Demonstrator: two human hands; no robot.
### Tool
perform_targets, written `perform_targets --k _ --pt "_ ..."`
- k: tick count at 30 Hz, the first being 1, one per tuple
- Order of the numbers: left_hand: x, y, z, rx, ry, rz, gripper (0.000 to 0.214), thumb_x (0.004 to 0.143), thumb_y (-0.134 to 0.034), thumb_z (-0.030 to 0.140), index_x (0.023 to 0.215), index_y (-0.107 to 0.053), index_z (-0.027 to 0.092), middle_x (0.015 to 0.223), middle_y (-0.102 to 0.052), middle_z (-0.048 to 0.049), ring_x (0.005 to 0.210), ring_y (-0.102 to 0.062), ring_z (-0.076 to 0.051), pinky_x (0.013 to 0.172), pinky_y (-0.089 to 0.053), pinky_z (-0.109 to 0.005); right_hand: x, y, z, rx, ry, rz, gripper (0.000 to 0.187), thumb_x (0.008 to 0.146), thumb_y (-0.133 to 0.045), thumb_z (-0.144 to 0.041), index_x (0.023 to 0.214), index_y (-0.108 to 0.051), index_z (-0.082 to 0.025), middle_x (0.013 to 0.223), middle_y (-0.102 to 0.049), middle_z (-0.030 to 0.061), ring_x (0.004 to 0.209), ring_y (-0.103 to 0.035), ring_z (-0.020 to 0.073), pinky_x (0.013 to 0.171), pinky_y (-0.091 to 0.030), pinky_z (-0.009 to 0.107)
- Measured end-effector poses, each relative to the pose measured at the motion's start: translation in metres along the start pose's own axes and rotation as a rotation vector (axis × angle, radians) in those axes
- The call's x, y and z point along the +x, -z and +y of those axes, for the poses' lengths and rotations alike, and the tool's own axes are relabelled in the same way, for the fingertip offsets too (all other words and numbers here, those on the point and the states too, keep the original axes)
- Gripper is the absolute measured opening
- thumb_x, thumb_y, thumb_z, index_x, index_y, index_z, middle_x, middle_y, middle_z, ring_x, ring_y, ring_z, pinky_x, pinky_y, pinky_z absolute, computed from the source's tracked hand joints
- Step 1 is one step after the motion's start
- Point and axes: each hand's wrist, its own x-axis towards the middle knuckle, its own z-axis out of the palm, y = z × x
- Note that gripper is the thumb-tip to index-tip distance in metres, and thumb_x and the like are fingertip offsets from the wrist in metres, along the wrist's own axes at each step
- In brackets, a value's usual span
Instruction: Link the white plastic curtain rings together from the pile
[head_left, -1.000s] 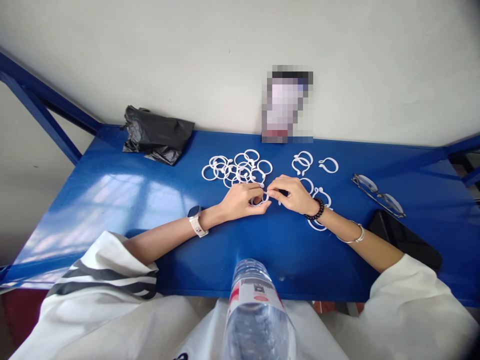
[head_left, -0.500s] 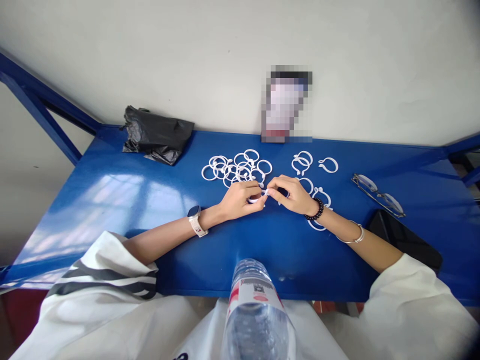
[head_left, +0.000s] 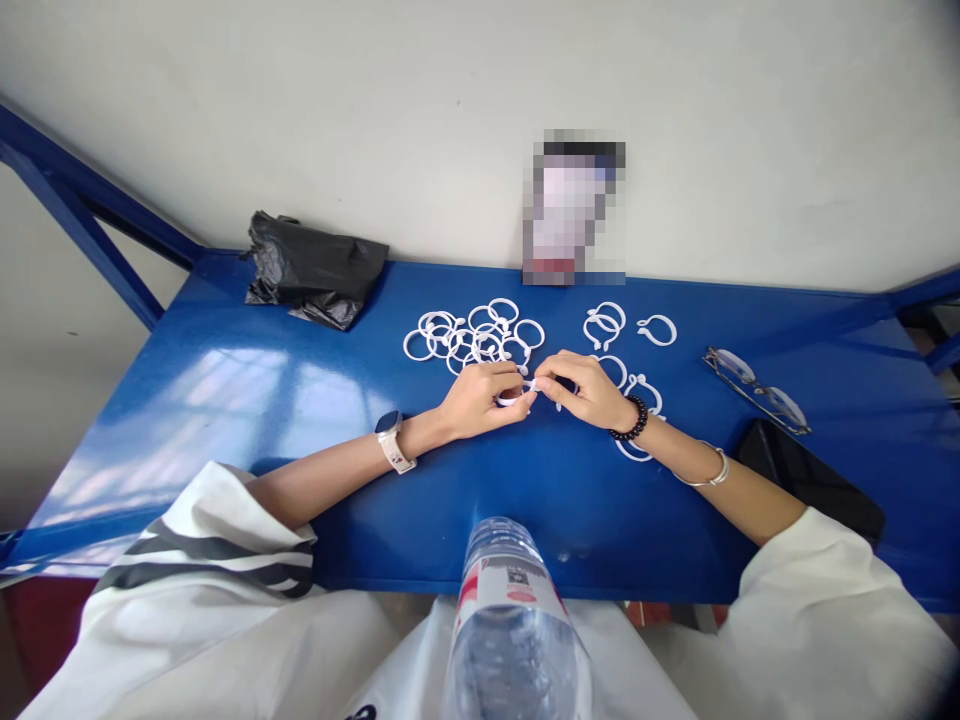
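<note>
My left hand (head_left: 480, 400) and my right hand (head_left: 585, 390) meet over the middle of the blue table (head_left: 225, 400), both pinched on one white plastic ring (head_left: 525, 392) held between their fingertips. Just behind the left hand lies a pile of several white rings (head_left: 472, 335). A smaller group of white rings (head_left: 626, 325) lies behind and under my right wrist. I wear a watch on the left wrist, a dark bead bracelet and a silver bangle on the right.
A crumpled black plastic bag (head_left: 311, 270) sits at the back left against the wall. Eyeglasses (head_left: 757, 390) and a black phone (head_left: 810, 480) lie at the right. A water bottle (head_left: 510, 630) stands close in front of me. A blurred card (head_left: 574, 210) leans on the wall.
The ring has turned slightly between my fingertips and the left fingers have closed over it a little more; both hands stay in the same place.
</note>
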Motion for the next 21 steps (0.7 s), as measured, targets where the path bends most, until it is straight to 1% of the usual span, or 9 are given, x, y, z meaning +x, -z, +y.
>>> perform_targets --k 6,16,21 --pt "0.001 0.0011 0.0012 -0.013 -0.008 -0.01 0.04 0.093 -0.041 0.036 0.058 -0.043 0.018 0.056 -0.048 0.0012 0.05 -0.039 -0.009 0.049 -0.031 -0.023 -0.001 0.0004 0.0 -0.009 -0.031 -0.018 0.031 0.099 -0.041 -0.039 0.08 -0.057 -0.02 0.07 -0.065 0.0008 0.064 -0.058 0.0143 0.068 -0.044 0.028" --pt "0.0007 0.0004 0.0011 0.003 -0.029 0.008 0.04 0.093 -0.043 0.033 0.057 -0.043 0.017 0.055 -0.048 0.0016 0.049 -0.039 -0.009 0.049 -0.03 -0.022 -0.0004 0.0 0.0002 -0.02 -0.005 0.007 0.026 0.097 -0.046 -0.034 0.079 -0.058 -0.019 0.066 -0.064 0.0001 0.062 -0.057 0.0134 0.065 -0.043 0.027" --pt "-0.0001 -0.0001 -0.0007 0.025 -0.008 -0.022 0.04 0.094 -0.042 0.034 0.058 -0.045 0.017 0.056 -0.049 0.001 0.049 -0.041 -0.009 0.049 -0.031 -0.023 -0.0003 0.0002 0.0 -0.03 -0.017 -0.005 0.028 0.097 -0.045 -0.036 0.078 -0.057 -0.02 0.064 -0.063 -0.0001 0.061 -0.057 0.014 0.066 -0.044 0.028"
